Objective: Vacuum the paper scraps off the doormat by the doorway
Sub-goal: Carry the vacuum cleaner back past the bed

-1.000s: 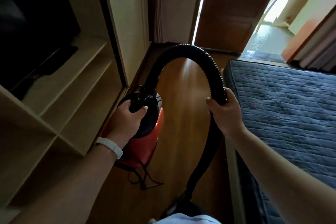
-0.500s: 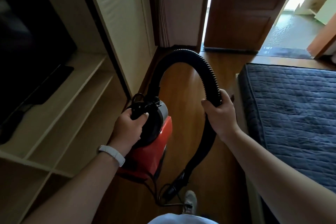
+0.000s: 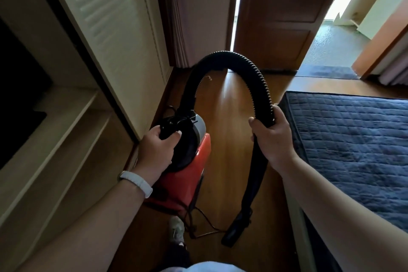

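The left hand [image 3: 156,150] grips the black top handle of the red vacuum [image 3: 189,168] at centre frame. The right hand [image 3: 271,139] curls round its ribbed black hose [image 3: 231,56], which arches above both. The dark doormat [image 3: 326,72] lies upper right, at the open doorway, well apart.

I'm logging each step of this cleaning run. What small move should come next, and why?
Probably a step forward toward the doormat: it lies ahead by the doorway, while the left hand grips the vacuum and the right hand holds the hose.
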The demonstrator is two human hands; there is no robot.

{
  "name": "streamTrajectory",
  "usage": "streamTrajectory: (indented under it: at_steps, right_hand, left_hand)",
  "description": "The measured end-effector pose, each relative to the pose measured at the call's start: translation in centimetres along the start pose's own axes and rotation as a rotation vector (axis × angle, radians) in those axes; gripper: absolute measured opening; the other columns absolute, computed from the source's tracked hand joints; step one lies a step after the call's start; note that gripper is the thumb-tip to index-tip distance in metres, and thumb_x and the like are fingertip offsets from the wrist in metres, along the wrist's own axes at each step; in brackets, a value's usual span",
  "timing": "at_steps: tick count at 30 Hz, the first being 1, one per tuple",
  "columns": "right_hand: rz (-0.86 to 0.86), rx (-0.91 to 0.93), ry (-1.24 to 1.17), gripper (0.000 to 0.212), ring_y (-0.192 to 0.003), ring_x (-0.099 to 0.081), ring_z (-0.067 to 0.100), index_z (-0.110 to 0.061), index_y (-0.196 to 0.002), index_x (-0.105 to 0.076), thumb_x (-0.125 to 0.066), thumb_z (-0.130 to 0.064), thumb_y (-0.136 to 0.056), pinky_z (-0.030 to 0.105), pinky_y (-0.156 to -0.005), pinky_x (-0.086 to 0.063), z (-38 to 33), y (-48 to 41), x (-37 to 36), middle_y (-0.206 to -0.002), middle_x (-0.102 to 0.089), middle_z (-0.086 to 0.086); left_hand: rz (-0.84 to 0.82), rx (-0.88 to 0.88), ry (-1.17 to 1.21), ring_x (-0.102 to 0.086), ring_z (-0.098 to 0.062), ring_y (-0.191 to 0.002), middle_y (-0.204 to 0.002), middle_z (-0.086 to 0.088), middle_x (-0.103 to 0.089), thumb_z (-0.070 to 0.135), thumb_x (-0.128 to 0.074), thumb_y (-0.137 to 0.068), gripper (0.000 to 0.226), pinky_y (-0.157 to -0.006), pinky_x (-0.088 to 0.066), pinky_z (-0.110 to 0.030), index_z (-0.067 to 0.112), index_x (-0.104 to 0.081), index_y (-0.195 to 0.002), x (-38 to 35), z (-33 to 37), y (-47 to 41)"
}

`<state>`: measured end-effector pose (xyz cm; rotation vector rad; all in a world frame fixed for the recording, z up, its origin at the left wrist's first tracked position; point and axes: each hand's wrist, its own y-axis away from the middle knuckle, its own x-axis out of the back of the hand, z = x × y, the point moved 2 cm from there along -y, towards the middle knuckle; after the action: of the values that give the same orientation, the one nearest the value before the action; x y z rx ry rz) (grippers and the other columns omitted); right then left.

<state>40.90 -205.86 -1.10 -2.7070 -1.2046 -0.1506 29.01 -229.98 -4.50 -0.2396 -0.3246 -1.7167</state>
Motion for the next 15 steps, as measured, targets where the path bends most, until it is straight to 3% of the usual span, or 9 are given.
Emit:
streamTrajectory:
  at_steps: [5,10,15]
  right_hand:
    - [0.132,-0.043,0.110,0.017,-0.053,-0.058,0.014,-0.021,-0.093,-0.055,-0.069,-0.014,-0.088,0.024,-0.047,-0.048,1.8,-6.5,-2.6,-0.071,-0.060,0.008]
    - [0.202,-0.049,0.172,0.014,-0.053,-0.059,0.014,-0.012,-0.098,-0.057,-0.068,-0.011,-0.090,0.020,-0.048,-0.047,1.3,-13.6,-6.1,-0.076,-0.062,0.020]
    - [0.280,-0.030,0.192,0.019,-0.056,-0.059,0.007,-0.005,-0.104,-0.059,-0.070,-0.012,-0.090,0.015,-0.049,-0.047,1.0,-18.5,-8.4,-0.078,-0.063,0.013]
  left_hand:
    - [-0.119,0.000,0.002,-0.056,-0.013,-0.044,-0.052,0.006,-0.057,0.030,-0.070,-0.087,0.019,-0.046,-0.048,-0.031,0.015,-0.064,-0.077,-3.0,-0.3,-9.3]
    - [-0.224,-0.023,0.006,-0.058,-0.011,-0.047,-0.062,0.001,-0.061,0.025,-0.070,-0.089,0.015,-0.041,-0.043,-0.024,0.015,-0.064,-0.079,-4.0,1.8,-19.4]
    - [-0.295,-0.067,-0.058,-0.061,-0.015,-0.046,-0.063,-0.002,-0.064,0.029,-0.072,-0.086,0.017,-0.041,-0.049,-0.031,0.016,-0.066,-0.078,-4.6,3.5,-27.1]
